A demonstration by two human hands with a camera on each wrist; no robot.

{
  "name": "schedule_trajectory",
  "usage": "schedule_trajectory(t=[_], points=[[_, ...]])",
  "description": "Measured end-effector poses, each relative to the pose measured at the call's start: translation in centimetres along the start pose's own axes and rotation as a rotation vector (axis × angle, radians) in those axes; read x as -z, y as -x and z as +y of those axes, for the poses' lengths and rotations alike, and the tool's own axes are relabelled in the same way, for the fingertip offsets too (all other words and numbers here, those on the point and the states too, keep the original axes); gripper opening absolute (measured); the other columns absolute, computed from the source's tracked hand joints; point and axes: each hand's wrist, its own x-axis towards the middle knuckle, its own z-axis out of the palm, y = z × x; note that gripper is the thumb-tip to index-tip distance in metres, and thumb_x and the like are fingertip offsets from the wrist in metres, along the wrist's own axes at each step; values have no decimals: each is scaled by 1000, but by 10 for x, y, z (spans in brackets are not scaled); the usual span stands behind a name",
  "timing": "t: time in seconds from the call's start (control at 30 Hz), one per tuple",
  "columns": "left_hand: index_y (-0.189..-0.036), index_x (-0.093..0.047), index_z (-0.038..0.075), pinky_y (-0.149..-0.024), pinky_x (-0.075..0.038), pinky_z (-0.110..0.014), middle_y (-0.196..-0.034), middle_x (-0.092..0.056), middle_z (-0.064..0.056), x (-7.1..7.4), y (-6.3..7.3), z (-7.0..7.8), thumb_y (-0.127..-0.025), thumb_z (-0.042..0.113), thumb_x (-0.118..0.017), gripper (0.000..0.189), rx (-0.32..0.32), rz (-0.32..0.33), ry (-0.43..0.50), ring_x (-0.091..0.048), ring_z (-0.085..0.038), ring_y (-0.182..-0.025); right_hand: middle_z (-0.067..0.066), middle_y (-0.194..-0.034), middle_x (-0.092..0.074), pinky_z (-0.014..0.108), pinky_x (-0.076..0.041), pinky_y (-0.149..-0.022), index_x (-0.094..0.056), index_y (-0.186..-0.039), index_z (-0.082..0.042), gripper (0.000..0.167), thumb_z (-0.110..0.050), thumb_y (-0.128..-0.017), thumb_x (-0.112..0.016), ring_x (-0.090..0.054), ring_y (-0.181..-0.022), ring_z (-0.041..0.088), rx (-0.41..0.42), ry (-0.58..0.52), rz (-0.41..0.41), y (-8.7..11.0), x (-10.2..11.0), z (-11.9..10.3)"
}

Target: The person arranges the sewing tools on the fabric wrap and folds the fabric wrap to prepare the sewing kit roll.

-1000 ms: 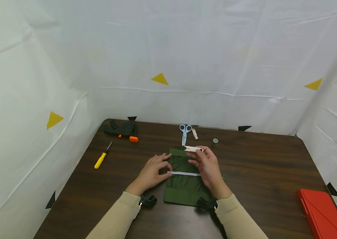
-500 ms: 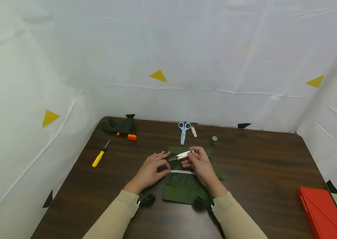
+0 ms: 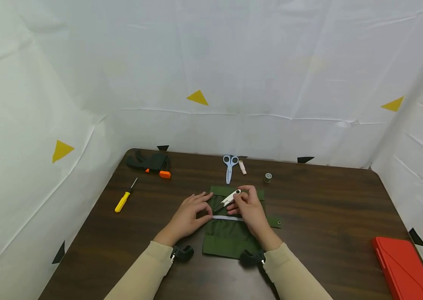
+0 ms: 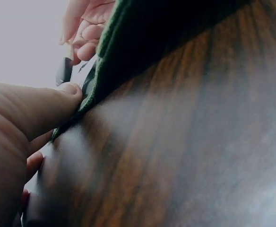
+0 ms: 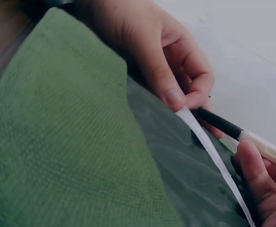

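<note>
A green fabric piece [image 3: 228, 235] lies flat on the dark wooden table [image 3: 328, 208], with a narrow white strip [image 3: 226, 218] across its middle. My left hand [image 3: 205, 211] pinches the strip's left end at the fabric's edge; in the right wrist view its thumb [image 5: 168, 94] sits on the strip [image 5: 209, 146]. My right hand [image 3: 239, 200] grips white thread snips [image 3: 230, 197] just above the strip, tip tilted down and left. Their black blade [image 5: 218, 123] hovers near the strip over the green fabric [image 5: 67, 142]. In the left wrist view, my left thumb [image 4: 43, 106] touches the fabric's edge [image 4: 138, 42].
Blue scissors [image 3: 229, 166], a small pink item [image 3: 242, 167] and a thread spool [image 3: 268, 178] lie behind the fabric. A yellow screwdriver [image 3: 124, 199] and a black and orange clamp [image 3: 153, 163] are at the left. A red case [image 3: 403, 266] sits at the near right corner.
My right hand has carried the snips from the fabric's far edge down toward the white strip and tilted their tip down and left. My left hand has stayed at the strip's end.
</note>
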Motion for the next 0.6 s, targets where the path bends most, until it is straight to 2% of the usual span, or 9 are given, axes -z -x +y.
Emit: schedule_trajectory(t=[0.17, 0.43, 0.6], points=[[-104, -75, 25, -137, -20, -62, -171, -48, -3, 1, 0, -1, -102, 29, -79, 6, 0, -7, -7, -38, -30, -164, 25, -106, -70, 41, -70, -75, -35, -140, -2, 34, -10, -114, -56, -79, -88, 36, 8, 73, 18, 1, -3, -1], [-104, -73, 26, -137, -21, -62, -171, -49, -4, 2, -2, 1, -103, 29, -78, 6, -1, 1, -12, -39, -30, -164, 25, -102, -69, 40, -69, -70, -40, -137, -1, 32, -10, -113, -59, -76, -80, 27, 51, 115, -54, 1, -3, -2], [-103, -73, 28, -136, -22, -62, -171, -49, -1, -3, -1, -3, -103, 31, -78, 6, 2, 6, -22, -40, -29, -164, 23, -103, -71, 37, -68, -68, -45, -140, -5, 32, -9, -113, -60, -74, -77, 25, 43, 140, -85, 1, -2, 0]])
